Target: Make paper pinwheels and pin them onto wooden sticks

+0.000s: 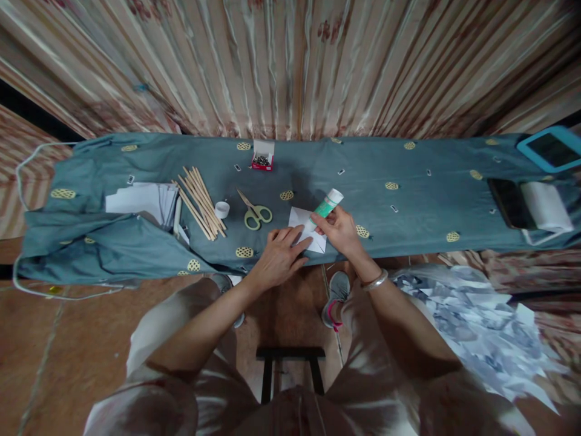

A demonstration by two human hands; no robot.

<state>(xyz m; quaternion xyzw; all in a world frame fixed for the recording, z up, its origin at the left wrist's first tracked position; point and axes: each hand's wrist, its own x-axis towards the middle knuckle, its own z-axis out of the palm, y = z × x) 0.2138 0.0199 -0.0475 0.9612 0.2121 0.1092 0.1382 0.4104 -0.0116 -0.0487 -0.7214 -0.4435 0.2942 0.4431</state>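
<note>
Gripping a green and white tube point(325, 206), the right hand point(343, 231) has its fingers closed around the lower part, and the tube leans so that its white upper end aims at one o'clock. Its lower end sits right over a small white paper point(298, 216), though whether it touches the surface I cannot tell. The paper lies near the front edge of a blue-green cloth point(431, 209) printed with yellow pineapples, straight ahead of the person, and creases run across it. The left hand point(278, 257) is open, palm down, with spread fingers resting on the paper's seven-to-nine-o'clock side; it grips nothing. Taking the paper as the clock's centre, with twelve pointing away from the person, a pair of scissors point(252, 217) lies between nine and ten, blades pointing away, and a white roll point(222, 210) sits just beyond. Farther out the same way, a bundle of wooden sticks point(203, 206) fans loosely, and past it at nine is a stack of white sheets point(143, 201). A small open box point(262, 160) of metal bits stands at eleven. Well apart at three lies a dark phone point(505, 203), with a blue-framed tablet point(549, 150) between two and three. A heap of pale paper pieces point(476, 327) spreads out at four.
</note>
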